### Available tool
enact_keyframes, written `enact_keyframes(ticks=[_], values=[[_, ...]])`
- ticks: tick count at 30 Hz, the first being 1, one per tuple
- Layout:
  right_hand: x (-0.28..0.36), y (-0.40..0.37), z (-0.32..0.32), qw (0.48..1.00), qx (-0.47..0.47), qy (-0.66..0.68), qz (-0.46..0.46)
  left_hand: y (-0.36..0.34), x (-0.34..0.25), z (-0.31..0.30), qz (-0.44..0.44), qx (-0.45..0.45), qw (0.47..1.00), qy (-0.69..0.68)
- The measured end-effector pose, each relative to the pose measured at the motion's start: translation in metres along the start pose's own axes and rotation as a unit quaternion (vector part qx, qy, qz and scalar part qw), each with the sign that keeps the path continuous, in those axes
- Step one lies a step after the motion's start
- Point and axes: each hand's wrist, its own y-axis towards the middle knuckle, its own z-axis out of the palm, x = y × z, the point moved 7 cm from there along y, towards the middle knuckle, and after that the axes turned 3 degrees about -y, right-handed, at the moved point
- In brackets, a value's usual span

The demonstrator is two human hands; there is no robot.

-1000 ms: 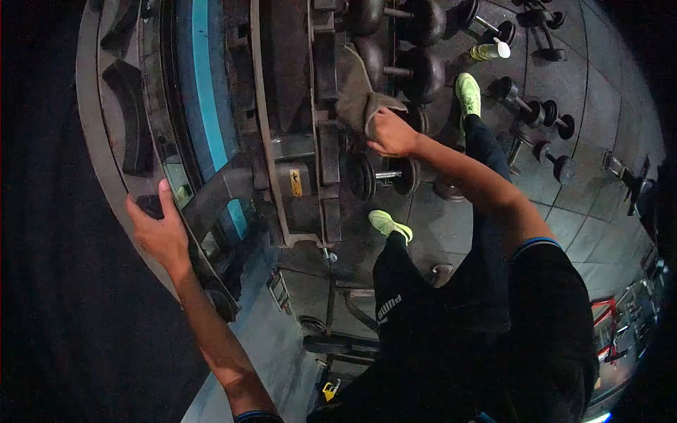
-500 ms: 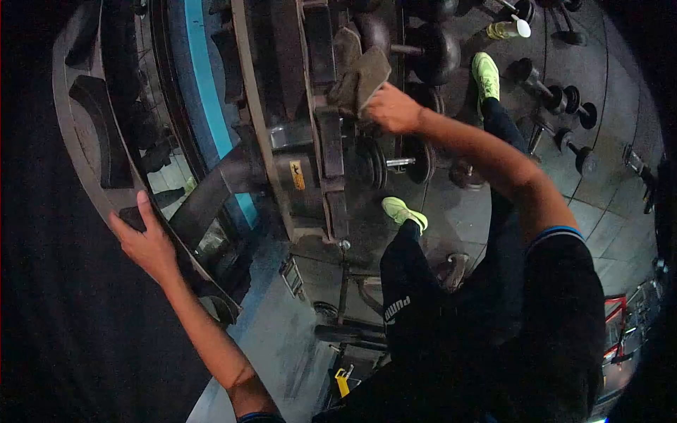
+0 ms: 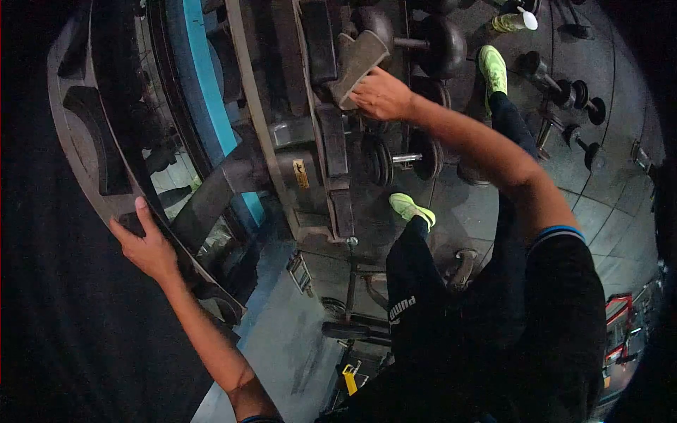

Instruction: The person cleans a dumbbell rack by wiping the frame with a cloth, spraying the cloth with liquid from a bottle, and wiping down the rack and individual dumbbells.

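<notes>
My right hand [image 3: 381, 95] holds a grey-brown cloth [image 3: 363, 62], its fingers closed on one end. The cloth lies against the lower tier of a dumbbell rack, beside a black saddle pad [image 3: 319, 42]. At the left, my left hand [image 3: 147, 247] grips the curved upper rail [image 3: 67, 148] of the rack, thumb on one side and fingers on the other. Another black saddle [image 3: 99, 130] sits on that rail, just beyond the hand. Part of the left fingers is hidden behind the rail.
Dumbbells [image 3: 405, 158] lie on the floor beside the rack, with more near my shoes [image 3: 493, 69]. A bottle with a white cap [image 3: 527, 20] stands near them. A mirror with a blue strip [image 3: 211, 106] runs behind the rack. Gym equipment [image 3: 617, 328] is at lower right.
My right hand and the cloth have shifted slightly left and up, and the cloth is folded differently. My left hand stays on the rail. The whole view has shifted a little.
</notes>
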Motion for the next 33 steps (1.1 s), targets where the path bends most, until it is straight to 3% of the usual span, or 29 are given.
enact_keyframes(ticks=[3,7,10,12,15,19,22,23,24,26,27,31,33], values=[[0.018,-0.012,-0.006,0.995,-0.082,0.035,0.052,-0.003,-0.01,-0.004,-0.006,0.01,0.999,-0.03],[0.001,-0.034,-0.006,0.992,0.062,0.112,-0.016,-0.002,-0.008,-0.002,-0.035,0.025,0.998,-0.036],[-0.015,-0.088,0.005,0.943,-0.052,0.255,0.209,-0.002,0.003,0.0,-0.02,-0.003,1.0,-0.013],[-0.017,-0.091,-0.016,0.824,-0.074,0.425,0.367,-0.001,0.005,0.002,-0.02,0.0,1.0,-0.022],[-0.005,-0.072,-0.045,0.839,-0.213,0.393,0.312,-0.001,0.002,0.0,-0.017,-0.001,0.999,-0.036],[0.006,-0.029,-0.039,0.956,-0.179,0.199,0.116,0.007,0.006,0.002,-0.02,0.025,0.999,-0.042],[0.002,-0.007,-0.008,0.985,-0.158,0.064,0.01,0.008,0.013,0.003,-0.021,0.029,0.999,-0.008],[0.003,-0.002,-0.012,0.992,-0.106,0.055,-0.033,0.008,0.021,0.003,-0.009,-0.005,1.0,0.008],[0.001,-0.004,-0.019,0.98,-0.171,0.076,-0.066,0.007,0.026,0.001,0.005,-0.04,0.999,0.024],[-0.016,0.004,-0.004,0.992,0.015,0.111,0.052,0.005,0.024,0.002,-0.014,-0.02,1.0,0.003],[-0.013,0.001,-0.004,0.998,-0.02,0.051,0.023,0.005,0.024,0.006,-0.02,-0.016,1.0,-0.013],[0.005,-0.006,-0.003,0.992,-0.115,0.006,0.058,0.022,0.051,0.009,0.063,-0.055,0.995,0.052],[0.004,-0.005,0.002,1.0,-0.01,0.024,0.012,0.015,0.041,0.01,0.047,-0.053,0.996,0.046]])
